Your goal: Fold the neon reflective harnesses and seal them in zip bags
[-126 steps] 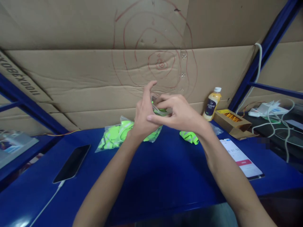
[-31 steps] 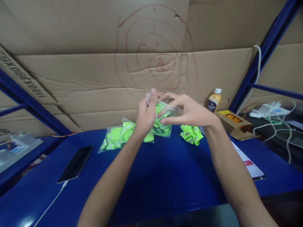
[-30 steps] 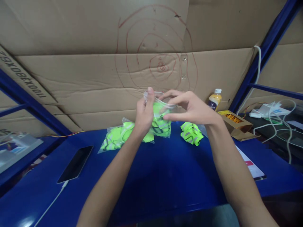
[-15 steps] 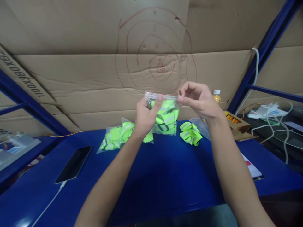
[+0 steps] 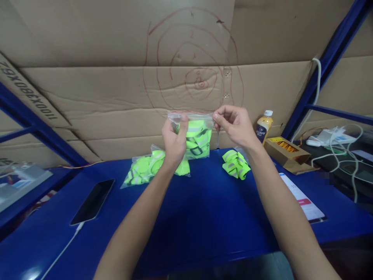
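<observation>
A clear zip bag point(image 5: 198, 140) with a folded neon-yellow reflective strap and a dark buckle hangs above the blue table. My left hand point(image 5: 175, 140) grips its upper left part, thumb in front. At the bag's top right corner, my right hand point(image 5: 233, 122) pinches the edge between thumb and fingers. Bagged neon-yellow straps point(image 5: 141, 170) lie on the table to the left, partly behind my left hand and forearm. A loose bundle of neon-yellow strap point(image 5: 235, 165) rests on the table to the right, beside a piece of clear plastic.
A black phone point(image 5: 93, 201) with a white cable lies on the blue table point(image 5: 201, 225) at left. At right are a bottle point(image 5: 264, 125), an open cardboard box point(image 5: 287, 153) and a lit phone point(image 5: 303, 198). Cardboard point(image 5: 101, 93) stands behind, with blue frame bars at both sides.
Both hands and the held bag have moved a little left. My right hand has reached the bag's top right corner. The bottle and the lit phone now show more fully.
</observation>
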`<state>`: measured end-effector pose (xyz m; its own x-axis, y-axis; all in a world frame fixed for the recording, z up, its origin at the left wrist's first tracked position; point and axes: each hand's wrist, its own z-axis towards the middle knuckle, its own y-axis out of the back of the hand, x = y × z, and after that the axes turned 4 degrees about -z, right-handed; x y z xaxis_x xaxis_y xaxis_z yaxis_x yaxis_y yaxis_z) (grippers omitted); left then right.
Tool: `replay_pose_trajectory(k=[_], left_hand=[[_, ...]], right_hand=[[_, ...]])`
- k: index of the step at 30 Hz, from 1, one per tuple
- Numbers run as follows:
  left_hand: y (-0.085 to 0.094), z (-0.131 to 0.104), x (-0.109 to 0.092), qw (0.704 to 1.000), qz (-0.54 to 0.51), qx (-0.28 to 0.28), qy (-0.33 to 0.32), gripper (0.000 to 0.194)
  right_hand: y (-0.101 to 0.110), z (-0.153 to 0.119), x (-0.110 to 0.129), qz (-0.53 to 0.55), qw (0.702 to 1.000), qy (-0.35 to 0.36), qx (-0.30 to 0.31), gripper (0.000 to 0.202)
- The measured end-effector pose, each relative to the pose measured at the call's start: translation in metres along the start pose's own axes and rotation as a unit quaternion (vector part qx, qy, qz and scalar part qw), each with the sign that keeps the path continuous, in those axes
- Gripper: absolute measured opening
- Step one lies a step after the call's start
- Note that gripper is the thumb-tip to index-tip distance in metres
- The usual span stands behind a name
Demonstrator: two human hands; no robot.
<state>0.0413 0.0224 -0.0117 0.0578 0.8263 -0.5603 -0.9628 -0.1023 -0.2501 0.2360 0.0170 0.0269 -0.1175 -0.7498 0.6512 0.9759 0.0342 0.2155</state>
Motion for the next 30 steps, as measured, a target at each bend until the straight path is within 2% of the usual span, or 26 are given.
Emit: replay_pose_trajectory(k=[3,6,9,13,19,21,24,26,30], left_hand=[[-0.001,0.000,0.001,0.998,-0.050,0.016,0.017,0.042],[0.000,0.001,-0.002,0.999,-0.042,0.010,0.011,0.034],[0.002,0.002,-0.005,1.000,-0.012,-0.006,-0.002,0.035],[0.002,0.002,-0.009,1.000,0.011,0.009,-0.017,0.033],[0.004,-0.002,-0.001,0.998,-0.047,0.024,0.036,0.032],[0.010,-0.009,0.002,0.996,-0.060,0.004,0.062,0.034],[0.022,-0.030,0.002,0.988,-0.087,-0.022,0.127,0.034],[0.030,-0.047,0.001,0.980,-0.102,-0.030,0.171,0.035],[0.044,-0.082,0.002,0.961,-0.118,-0.032,0.249,0.036]], right_hand=[[-0.005,0.001,-0.008,-0.004,1.000,0.015,-0.025,0.062],[-0.007,0.001,-0.010,-0.003,0.999,0.027,-0.044,0.060],[-0.006,0.001,-0.007,0.008,0.999,0.018,-0.027,0.057],[-0.006,0.001,-0.008,0.006,1.000,0.014,-0.003,0.057],[-0.015,0.000,-0.022,-0.089,0.993,0.038,-0.065,0.056],[-0.018,-0.002,-0.023,-0.089,0.995,0.021,-0.034,0.056],[-0.025,-0.009,-0.021,-0.038,0.996,-0.029,0.079,0.058],[-0.031,-0.018,-0.021,-0.010,0.990,-0.059,0.124,0.057],[-0.046,-0.051,-0.027,0.005,0.988,-0.117,0.101,0.052]])
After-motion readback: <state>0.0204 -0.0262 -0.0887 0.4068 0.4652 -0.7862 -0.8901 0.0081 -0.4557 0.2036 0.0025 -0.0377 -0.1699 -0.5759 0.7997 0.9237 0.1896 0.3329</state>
